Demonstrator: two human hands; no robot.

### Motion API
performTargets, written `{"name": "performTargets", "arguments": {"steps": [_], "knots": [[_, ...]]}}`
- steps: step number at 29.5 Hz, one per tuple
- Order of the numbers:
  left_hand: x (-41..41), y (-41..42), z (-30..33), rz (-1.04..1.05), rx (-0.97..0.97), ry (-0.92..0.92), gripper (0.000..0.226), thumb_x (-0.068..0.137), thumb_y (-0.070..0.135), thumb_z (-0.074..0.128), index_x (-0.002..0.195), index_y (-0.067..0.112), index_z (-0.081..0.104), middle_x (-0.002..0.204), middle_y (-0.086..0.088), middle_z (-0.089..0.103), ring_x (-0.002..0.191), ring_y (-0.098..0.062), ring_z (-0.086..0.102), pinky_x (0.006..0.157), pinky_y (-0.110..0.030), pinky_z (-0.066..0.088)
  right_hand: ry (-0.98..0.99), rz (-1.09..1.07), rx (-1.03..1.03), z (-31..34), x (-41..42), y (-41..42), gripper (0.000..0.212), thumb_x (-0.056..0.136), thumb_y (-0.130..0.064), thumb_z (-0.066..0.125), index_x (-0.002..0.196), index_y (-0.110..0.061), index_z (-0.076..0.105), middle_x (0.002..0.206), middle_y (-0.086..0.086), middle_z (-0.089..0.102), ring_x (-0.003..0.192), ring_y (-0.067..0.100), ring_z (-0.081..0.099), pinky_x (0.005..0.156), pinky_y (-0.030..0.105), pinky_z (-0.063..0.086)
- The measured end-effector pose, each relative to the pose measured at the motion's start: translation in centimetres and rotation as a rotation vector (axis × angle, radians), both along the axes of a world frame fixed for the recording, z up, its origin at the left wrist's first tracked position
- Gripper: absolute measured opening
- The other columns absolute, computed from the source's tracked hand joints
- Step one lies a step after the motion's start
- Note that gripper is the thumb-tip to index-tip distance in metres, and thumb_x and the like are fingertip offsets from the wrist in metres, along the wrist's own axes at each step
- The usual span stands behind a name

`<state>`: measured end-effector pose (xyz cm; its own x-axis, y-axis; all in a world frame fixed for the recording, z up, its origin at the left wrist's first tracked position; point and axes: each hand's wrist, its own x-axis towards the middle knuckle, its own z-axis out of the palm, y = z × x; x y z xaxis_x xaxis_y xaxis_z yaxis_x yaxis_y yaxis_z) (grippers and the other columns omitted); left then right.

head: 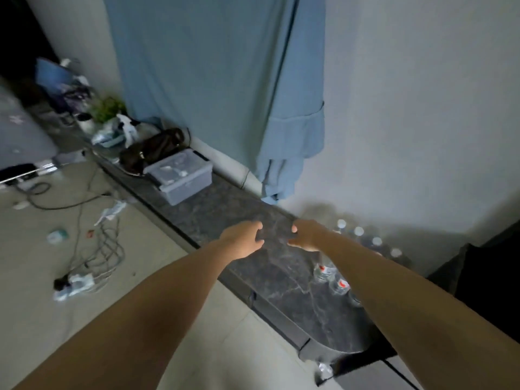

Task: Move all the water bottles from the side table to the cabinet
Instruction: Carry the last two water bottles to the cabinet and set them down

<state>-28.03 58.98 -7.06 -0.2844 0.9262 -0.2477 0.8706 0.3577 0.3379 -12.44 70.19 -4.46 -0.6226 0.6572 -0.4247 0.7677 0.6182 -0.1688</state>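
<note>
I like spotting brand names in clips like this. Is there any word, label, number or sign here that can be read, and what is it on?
None can be read.
Water bottles: red and white labels, print too blurred to read.
Grey lidded box: no lettering visible.
Small items on the floor: too small and blurred to tell.
Left hand and right hand: empty, nothing written on them.

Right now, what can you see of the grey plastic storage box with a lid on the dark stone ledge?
The grey plastic storage box is rectangular, with a translucent lid that is shut. It sits flat on the dark marbled stone ledge, close to the wall, its far corner against a dark brown bag. Pale items show dimly through the lid.
</note>
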Motion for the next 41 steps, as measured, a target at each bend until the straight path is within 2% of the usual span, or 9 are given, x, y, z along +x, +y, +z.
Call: {"name": "performTargets", "arguments": {"steps": [6, 10, 11, 13, 15, 18, 23, 29, 41], "knots": [[-10.0, -13.5, 0.4, 0.341, -0.025, 0.02, 0.046, 0.093, 0.036, 0.053, 0.134, 0.016, 0.046, 0.13, -0.01, 0.057, 0.119, -0.028, 0.055, 0.093, -0.034, 0.044, -0.005, 0.284, -0.043, 0.7, -13.0, -8.5, 0.045, 0.096, -0.036, 0.053, 0.131, -0.008, 0.052, 0.135, 0.013, 0.055, 0.124, 0.03, 0.053, 0.099, 0.034, 0.042], [-15.1, -24.4, 0.4, 0.473, -0.069, 0.021, 0.051, 0.094, 0.037, 0.05, 0.139, 0.015, 0.039, 0.138, -0.011, 0.051, 0.124, -0.028, 0.051, 0.098, -0.036, 0.043, -0.031, 0.48, -0.075, 0.3, -21.6, -17.0, 0.029, 0.097, -0.036, 0.052, 0.099, -0.007, 0.06, 0.109, 0.015, 0.064, 0.114, 0.032, 0.059, 0.085, 0.033, 0.045], [-16.2, -27.1, 0.6, 0.519, -0.075, 0.021, 0.051, 0.094, 0.037, 0.05, 0.14, 0.016, 0.04, 0.138, -0.012, 0.051, 0.124, -0.028, 0.052, 0.099, -0.036, 0.043, -0.043, 0.526, -0.076, 0.3, -23.6, -19.4, 0.031, 0.098, -0.036, 0.051, 0.101, -0.007, 0.059, 0.115, 0.017, 0.063, 0.116, 0.032, 0.059, 0.085, 0.033, 0.045], [-18.8, -32.5, 1.0, 0.618, -0.094, 0.042, 0.049, 0.094, 0.036, 0.051, 0.138, 0.017, 0.043, 0.139, -0.011, 0.051, 0.124, -0.029, 0.051, 0.099, -0.037, 0.043, -0.019, 0.623, -0.087, 0.4, -27.4, -24.5, 0.041, 0.098, -0.037, 0.05, 0.124, -0.006, 0.054, 0.136, 0.017, 0.054, 0.124, 0.031, 0.053, 0.094, 0.033, 0.044], [-21.0, -36.8, 1.4, 0.701, -0.103, 0.062, 0.042, 0.093, 0.035, 0.052, 0.131, 0.018, 0.05, 0.135, -0.009, 0.055, 0.122, -0.029, 0.053, 0.096, -0.036, 0.044, 0.01, 0.689, -0.103, 0.7, -30.3, -28.5, 0.051, 0.097, -0.037, 0.052, 0.137, -0.005, 0.047, 0.142, 0.016, 0.049, 0.128, 0.031, 0.049, 0.102, 0.033, 0.042], [-23.9, -43.5, 1.9, 0.819, -0.098, 0.068, 0.037, 0.092, 0.032, 0.051, 0.126, 0.019, 0.053, 0.129, -0.009, 0.059, 0.117, -0.03, 0.056, 0.092, -0.034, 0.045, 0.046, 0.768, -0.112, 0.7, -34.6, -34.4, 0.05, 0.097, -0.033, 0.054, 0.138, -0.006, 0.047, 0.143, 0.016, 0.049, 0.129, 0.031, 0.049, 0.104, 0.033, 0.042], [-28.3, -52.4, 1.4, 0.959, -0.155, 0.08, 0.044, 0.094, 0.035, 0.051, 0.133, 0.017, 0.047, 0.132, -0.008, 0.056, 0.122, -0.026, 0.052, 0.095, -0.035, 0.043, 0.047, 0.899, -0.136, 1.2, -40.7, -42.1, 0.048, 0.099, -0.029, 0.051, 0.14, -0.005, 0.047, 0.143, 0.014, 0.049, 0.131, 0.03, 0.048, 0.104, 0.031, 0.04], [-34.0, -55.9, 0.3, 1.057, -0.144, 0.051, 0.046, 0.094, 0.038, 0.051, 0.134, 0.018, 0.046, 0.132, -0.008, 0.056, 0.121, -0.027, 0.052, 0.094, -0.036, 0.043, 0.019, 1.029, -0.09, 0.9, -48.8, -46.6, 0.039, 0.098, -0.026, 0.049, 0.128, -0.002, 0.054, 0.133, 0.017, 0.056, 0.122, 0.031, 0.053, 0.098, 0.034, 0.042], [-52.1, -54.1, 2.4, 1.146, -0.082, 0.12, 0.043, 0.094, 0.038, 0.05, 0.132, 0.017, 0.048, 0.13, -0.008, 0.057, 0.118, -0.027, 0.053, 0.096, -0.039, 0.046, 0.035, 1.166, -0.089, 2.8, -70.7, -46.5, 0.05, 0.101, -0.03, 0.045, 0.143, -0.003, 0.04, 0.148, 0.016, 0.042, 0.134, 0.029, 0.042, 0.103, 0.027, 0.037]]}}
